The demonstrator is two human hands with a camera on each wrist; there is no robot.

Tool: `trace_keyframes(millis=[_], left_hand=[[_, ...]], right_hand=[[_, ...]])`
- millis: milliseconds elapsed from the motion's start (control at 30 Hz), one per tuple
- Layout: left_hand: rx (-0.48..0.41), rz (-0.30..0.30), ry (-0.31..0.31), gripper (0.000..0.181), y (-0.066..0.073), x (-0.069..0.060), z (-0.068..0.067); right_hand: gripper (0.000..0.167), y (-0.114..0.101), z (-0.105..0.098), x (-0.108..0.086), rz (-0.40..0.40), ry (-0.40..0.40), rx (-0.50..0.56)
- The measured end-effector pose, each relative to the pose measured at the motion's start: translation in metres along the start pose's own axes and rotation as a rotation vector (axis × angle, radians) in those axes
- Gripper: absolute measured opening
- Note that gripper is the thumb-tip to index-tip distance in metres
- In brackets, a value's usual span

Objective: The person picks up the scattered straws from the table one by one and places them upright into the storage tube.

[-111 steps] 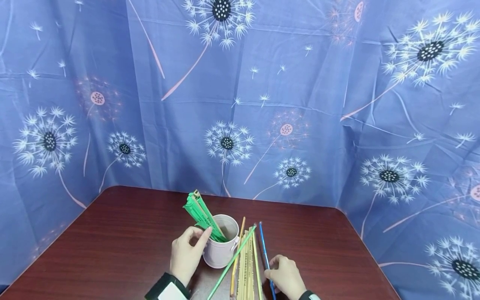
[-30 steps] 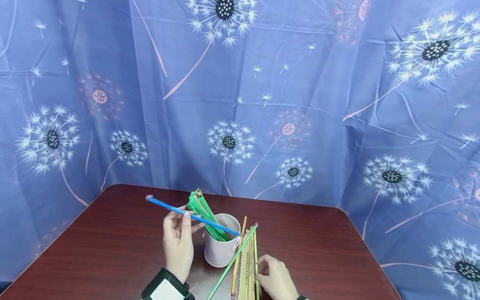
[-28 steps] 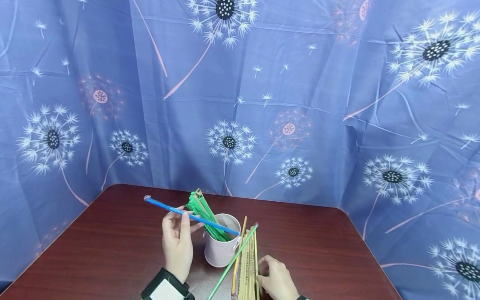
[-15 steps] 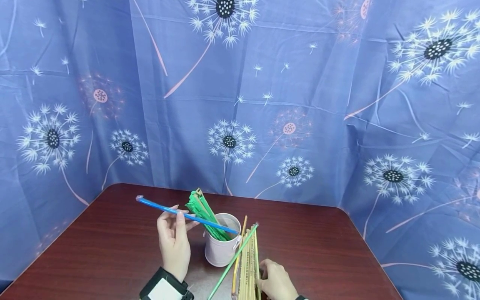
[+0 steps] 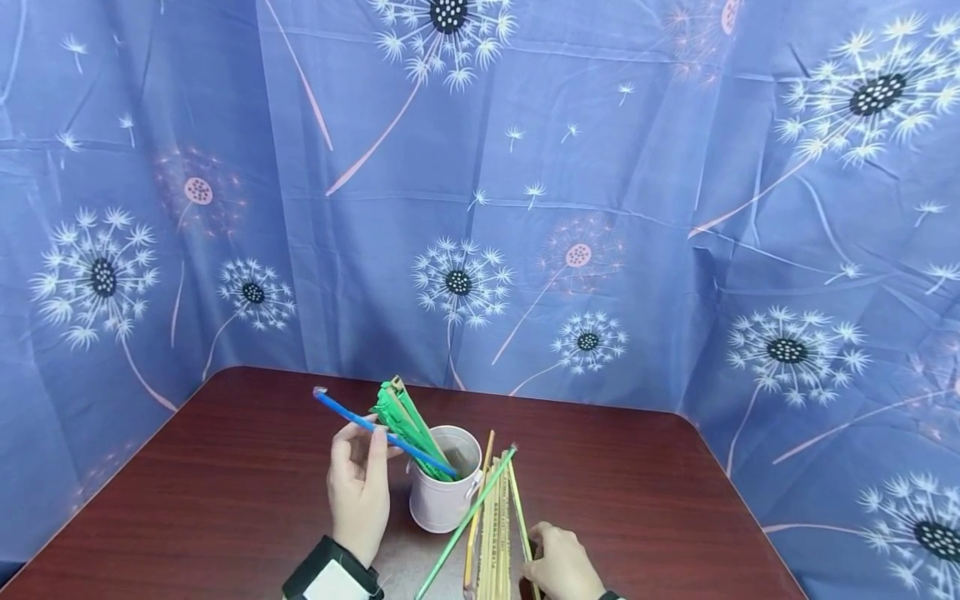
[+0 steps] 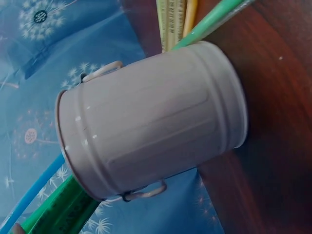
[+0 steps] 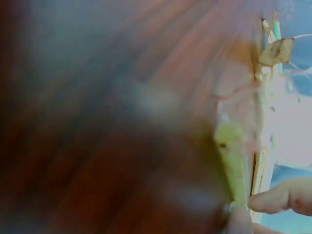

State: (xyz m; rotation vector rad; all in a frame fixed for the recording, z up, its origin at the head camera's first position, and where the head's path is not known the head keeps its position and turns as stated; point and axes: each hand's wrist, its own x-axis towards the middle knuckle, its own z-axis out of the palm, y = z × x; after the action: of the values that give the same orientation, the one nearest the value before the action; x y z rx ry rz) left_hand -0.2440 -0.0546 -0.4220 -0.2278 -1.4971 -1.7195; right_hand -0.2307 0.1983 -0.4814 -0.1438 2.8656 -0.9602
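My left hand [image 5: 358, 496] pinches a blue plastic-wrapped straw [image 5: 341, 408], its lower end at the mouth of a pale metal bucket [image 5: 442, 507]. Green-wrapped chopstick packets [image 5: 405, 421] lean in that bucket, right behind my left fingers. In the left wrist view, the blue straw [image 6: 36, 187] passes behind the bucket's rim. At the right, my right hand [image 5: 564, 565] pinches a yellow straw [image 5: 519, 508] low down. The right wrist view is blurred, but the yellow straw [image 7: 233, 163] shows between thumb and finger, inside a clear wrapper.
Paper-wrapped chopsticks [image 5: 493, 533] lie in a row on the dark wooden table [image 5: 225, 475]. A green straw [image 5: 457, 533] slants across in front of the bucket, and an orange straw [image 5: 471, 550] lies along the row's left side. A blue dandelion-print cloth [image 5: 360, 292] hangs behind.
The blue straw has passed from my right hand to my left, and its lower end has just dropped towards the bucket. My right hand has swung the yellow straw's near end rightward, away from the chopsticks.
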Motion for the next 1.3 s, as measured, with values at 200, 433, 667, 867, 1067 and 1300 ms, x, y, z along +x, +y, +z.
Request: trace_keyframes(millis=[200,433,667,867,1067,1300], left_hand=[[0.108,0.026,-0.047,0.01,-0.006,-0.007,0.002],[0.242,0.077,-0.067,0.011,-0.015,-0.013,0.004],[0.368,0.036,-0.078,0.011,-0.02,-0.016,0.004],[0.434,0.019,-0.077,0.011,-0.025,-0.018,0.003],[0.477,0.01,-0.08,0.012,-0.027,-0.018,0.002],[0.495,-0.053,-0.088,0.014,-0.023,-0.018,0.002]], right_hand=[[0.04,0.004,-0.002,-0.001,-0.004,0.0,0.015],[0.037,0.003,-0.006,-0.002,0.035,-0.033,0.026],[0.038,0.006,-0.007,-0.003,0.026,-0.03,0.076],[0.038,0.006,-0.008,-0.002,0.043,-0.019,0.153],[0.041,0.006,-0.01,-0.003,0.017,0.017,0.224],[0.047,0.005,-0.009,-0.002,0.017,0.01,0.345]])
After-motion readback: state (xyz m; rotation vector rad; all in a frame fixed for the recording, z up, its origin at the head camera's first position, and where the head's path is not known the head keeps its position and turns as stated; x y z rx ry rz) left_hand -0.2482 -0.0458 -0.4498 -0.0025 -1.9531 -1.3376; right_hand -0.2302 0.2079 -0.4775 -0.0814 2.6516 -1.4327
